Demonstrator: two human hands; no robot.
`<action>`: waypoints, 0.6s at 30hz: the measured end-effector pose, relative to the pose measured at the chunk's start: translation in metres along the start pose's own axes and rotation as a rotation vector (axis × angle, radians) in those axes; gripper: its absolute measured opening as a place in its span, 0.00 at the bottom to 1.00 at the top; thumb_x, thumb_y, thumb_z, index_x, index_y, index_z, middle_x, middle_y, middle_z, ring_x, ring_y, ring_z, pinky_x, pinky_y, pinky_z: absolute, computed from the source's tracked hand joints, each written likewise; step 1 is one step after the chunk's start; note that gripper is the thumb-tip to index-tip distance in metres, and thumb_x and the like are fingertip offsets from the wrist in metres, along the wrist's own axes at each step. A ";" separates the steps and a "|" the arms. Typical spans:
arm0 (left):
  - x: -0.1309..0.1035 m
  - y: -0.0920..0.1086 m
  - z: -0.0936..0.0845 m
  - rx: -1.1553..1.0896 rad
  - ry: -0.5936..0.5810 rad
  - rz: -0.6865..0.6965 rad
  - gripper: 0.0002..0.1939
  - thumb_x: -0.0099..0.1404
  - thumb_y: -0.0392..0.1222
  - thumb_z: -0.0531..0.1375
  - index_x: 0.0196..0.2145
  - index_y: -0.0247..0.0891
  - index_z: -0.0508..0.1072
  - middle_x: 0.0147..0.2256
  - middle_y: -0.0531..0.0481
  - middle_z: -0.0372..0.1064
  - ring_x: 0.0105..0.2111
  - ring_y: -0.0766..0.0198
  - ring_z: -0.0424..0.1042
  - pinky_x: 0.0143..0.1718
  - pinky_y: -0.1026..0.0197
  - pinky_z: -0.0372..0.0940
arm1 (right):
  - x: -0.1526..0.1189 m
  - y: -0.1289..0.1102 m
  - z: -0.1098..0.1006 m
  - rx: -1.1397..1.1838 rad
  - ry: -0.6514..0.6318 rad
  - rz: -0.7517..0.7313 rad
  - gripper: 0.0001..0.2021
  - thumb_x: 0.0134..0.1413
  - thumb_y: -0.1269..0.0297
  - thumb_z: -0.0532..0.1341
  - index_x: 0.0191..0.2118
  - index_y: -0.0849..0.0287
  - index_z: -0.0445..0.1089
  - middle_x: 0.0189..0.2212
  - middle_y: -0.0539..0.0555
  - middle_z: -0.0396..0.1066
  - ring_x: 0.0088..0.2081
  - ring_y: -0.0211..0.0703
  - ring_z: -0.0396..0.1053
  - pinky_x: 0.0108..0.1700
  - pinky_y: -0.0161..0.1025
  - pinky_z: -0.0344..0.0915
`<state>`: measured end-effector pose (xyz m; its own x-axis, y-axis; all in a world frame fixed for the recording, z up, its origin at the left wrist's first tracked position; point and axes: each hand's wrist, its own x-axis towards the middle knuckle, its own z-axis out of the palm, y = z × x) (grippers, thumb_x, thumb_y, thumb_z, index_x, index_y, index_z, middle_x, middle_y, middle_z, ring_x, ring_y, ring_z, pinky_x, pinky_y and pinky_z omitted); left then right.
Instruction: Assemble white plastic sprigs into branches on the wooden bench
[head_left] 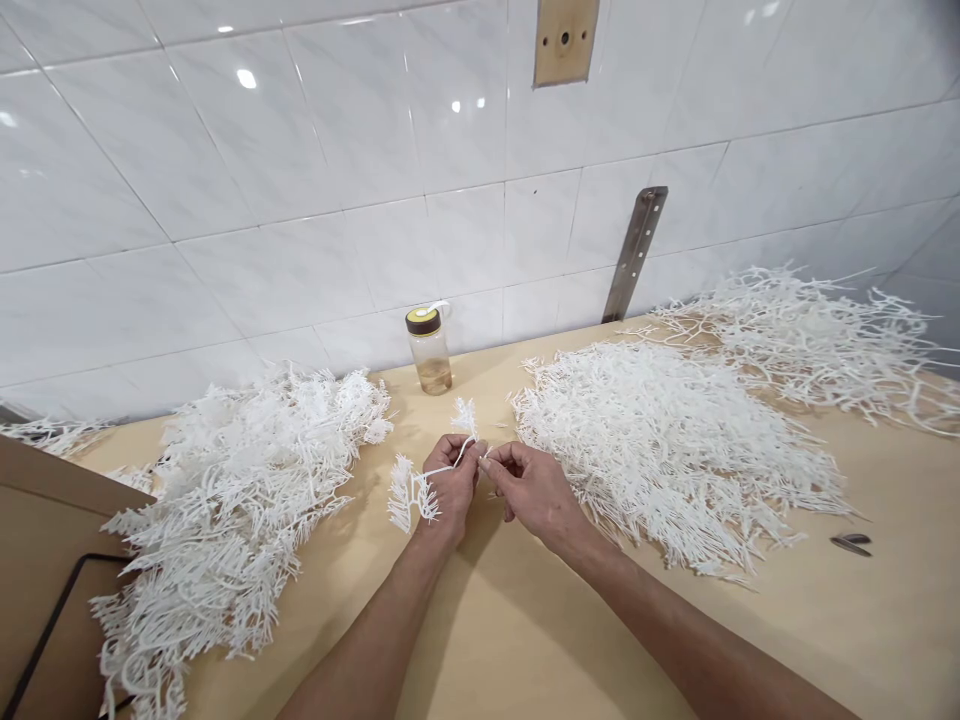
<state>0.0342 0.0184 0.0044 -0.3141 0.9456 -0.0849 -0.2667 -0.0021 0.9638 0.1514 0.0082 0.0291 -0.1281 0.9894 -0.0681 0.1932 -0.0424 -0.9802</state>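
Pinched in my left hand (452,478) is a white plastic branch (442,469), with feathery sprigs at its top and lower left. My right hand (534,490) meets it at thumb and fingertips, closed on a small white plastic piece (487,453) close to the branch; whether the two are joined is hidden by the fingers. To the right of my right hand lies a heap of loose white plastic sprigs (660,430). On the left is a pile of white branches with feathery tips (240,500).
Bare white stems (825,340) are heaped at the back right. A clear bottle (431,360) with a yellow and dark lid stands near the tiled wall. Small dark snips or tweezers (851,543) lie at the right. A cardboard box (52,570) is at the left edge of the table.
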 end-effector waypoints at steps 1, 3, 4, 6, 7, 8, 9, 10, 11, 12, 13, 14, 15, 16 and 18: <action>0.000 0.000 0.000 0.017 -0.008 -0.007 0.17 0.49 0.48 0.71 0.29 0.38 0.70 0.21 0.59 0.65 0.18 0.74 0.57 0.20 0.69 0.51 | 0.000 0.001 0.000 0.001 0.000 -0.010 0.09 0.53 0.58 0.62 0.28 0.57 0.68 0.19 0.45 0.65 0.16 0.34 0.62 0.16 0.32 0.62; 0.000 0.001 0.000 0.046 -0.033 -0.041 0.18 0.48 0.50 0.71 0.29 0.38 0.71 0.19 0.60 0.62 0.17 0.74 0.55 0.19 0.69 0.49 | 0.001 0.003 0.000 0.003 -0.004 -0.027 0.10 0.52 0.58 0.62 0.27 0.57 0.66 0.19 0.45 0.64 0.16 0.34 0.62 0.16 0.32 0.62; -0.001 0.003 -0.001 0.054 -0.053 -0.066 0.18 0.48 0.51 0.71 0.28 0.37 0.71 0.17 0.60 0.60 0.16 0.74 0.54 0.19 0.68 0.48 | 0.001 0.003 -0.001 0.004 -0.010 -0.038 0.10 0.52 0.58 0.62 0.26 0.56 0.65 0.19 0.45 0.64 0.16 0.34 0.62 0.16 0.32 0.62; -0.002 0.007 -0.002 0.042 -0.110 -0.119 0.19 0.47 0.53 0.72 0.27 0.37 0.71 0.15 0.61 0.56 0.16 0.74 0.52 0.18 0.68 0.45 | 0.002 0.004 -0.003 -0.002 -0.030 -0.066 0.09 0.53 0.59 0.61 0.27 0.56 0.65 0.20 0.44 0.64 0.16 0.33 0.62 0.16 0.32 0.62; -0.002 0.010 -0.002 0.027 -0.140 -0.144 0.20 0.47 0.53 0.72 0.26 0.37 0.70 0.15 0.61 0.55 0.16 0.74 0.51 0.18 0.68 0.44 | 0.003 0.005 -0.004 -0.011 -0.041 -0.086 0.09 0.53 0.59 0.61 0.27 0.56 0.65 0.20 0.44 0.65 0.15 0.33 0.61 0.16 0.32 0.61; -0.003 0.013 -0.003 0.008 -0.169 -0.167 0.21 0.47 0.54 0.72 0.26 0.37 0.69 0.15 0.61 0.55 0.16 0.75 0.51 0.18 0.68 0.43 | 0.003 0.005 -0.006 -0.024 -0.053 -0.109 0.08 0.54 0.59 0.60 0.28 0.56 0.65 0.21 0.45 0.66 0.15 0.33 0.61 0.16 0.32 0.61; -0.004 0.015 -0.004 -0.007 -0.191 -0.190 0.21 0.47 0.54 0.72 0.25 0.37 0.68 0.16 0.61 0.55 0.16 0.75 0.51 0.17 0.68 0.42 | 0.003 0.005 -0.008 -0.042 -0.065 -0.133 0.08 0.54 0.59 0.60 0.29 0.56 0.66 0.22 0.45 0.67 0.15 0.32 0.60 0.16 0.32 0.61; -0.005 0.018 -0.005 -0.020 -0.217 -0.214 0.22 0.47 0.53 0.72 0.26 0.37 0.68 0.16 0.61 0.55 0.16 0.75 0.50 0.17 0.68 0.40 | 0.003 0.005 -0.010 -0.066 -0.074 -0.162 0.07 0.55 0.59 0.59 0.30 0.56 0.67 0.23 0.45 0.68 0.16 0.32 0.60 0.17 0.32 0.60; -0.005 0.020 -0.006 -0.029 -0.246 -0.236 0.22 0.47 0.53 0.73 0.25 0.37 0.67 0.16 0.61 0.55 0.16 0.75 0.50 0.16 0.67 0.38 | 0.003 0.004 -0.012 -0.099 -0.077 -0.196 0.07 0.56 0.60 0.59 0.30 0.57 0.67 0.23 0.46 0.69 0.17 0.33 0.62 0.18 0.33 0.61; -0.006 0.022 -0.007 -0.033 -0.278 -0.256 0.22 0.47 0.53 0.73 0.25 0.37 0.67 0.16 0.60 0.55 0.16 0.75 0.49 0.16 0.67 0.36 | 0.002 0.003 -0.014 -0.137 -0.078 -0.237 0.07 0.56 0.62 0.59 0.29 0.57 0.67 0.24 0.47 0.70 0.19 0.34 0.63 0.21 0.33 0.62; -0.006 0.024 -0.008 -0.033 -0.311 -0.271 0.22 0.47 0.53 0.73 0.25 0.37 0.66 0.17 0.60 0.55 0.16 0.75 0.49 0.16 0.67 0.35 | 0.002 0.002 -0.016 -0.177 -0.078 -0.282 0.06 0.56 0.63 0.59 0.29 0.57 0.68 0.25 0.48 0.71 0.22 0.35 0.66 0.23 0.33 0.62; -0.006 0.025 -0.009 -0.028 -0.339 -0.278 0.23 0.47 0.53 0.73 0.24 0.38 0.65 0.17 0.60 0.55 0.16 0.75 0.49 0.16 0.67 0.34 | 0.001 0.000 -0.017 -0.218 -0.077 -0.325 0.06 0.56 0.65 0.59 0.29 0.57 0.68 0.25 0.48 0.72 0.24 0.36 0.67 0.26 0.33 0.63; -0.006 0.026 -0.010 -0.017 -0.359 -0.277 0.23 0.47 0.54 0.72 0.24 0.38 0.64 0.17 0.60 0.56 0.16 0.75 0.49 0.16 0.67 0.34 | 0.000 -0.001 -0.018 -0.254 -0.077 -0.363 0.05 0.55 0.66 0.59 0.29 0.57 0.69 0.26 0.49 0.73 0.27 0.37 0.69 0.28 0.33 0.63; -0.005 0.027 -0.011 0.000 -0.369 -0.269 0.24 0.48 0.55 0.72 0.24 0.38 0.64 0.17 0.59 0.56 0.16 0.75 0.50 0.16 0.67 0.35 | -0.001 -0.002 -0.018 -0.283 -0.078 -0.388 0.05 0.55 0.67 0.59 0.29 0.57 0.69 0.26 0.49 0.73 0.29 0.38 0.69 0.29 0.34 0.63; -0.005 0.028 -0.011 0.048 -0.362 -0.238 0.24 0.48 0.56 0.72 0.24 0.38 0.63 0.17 0.60 0.56 0.16 0.75 0.51 0.16 0.68 0.38 | -0.002 -0.003 -0.019 -0.311 -0.086 -0.388 0.05 0.56 0.67 0.58 0.30 0.57 0.70 0.27 0.50 0.73 0.28 0.38 0.69 0.28 0.34 0.63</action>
<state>0.0187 0.0098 0.0289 0.0928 0.9709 -0.2206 -0.2474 0.2371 0.9394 0.1693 0.0088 0.0359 -0.3252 0.9084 0.2629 0.3942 0.3829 -0.8355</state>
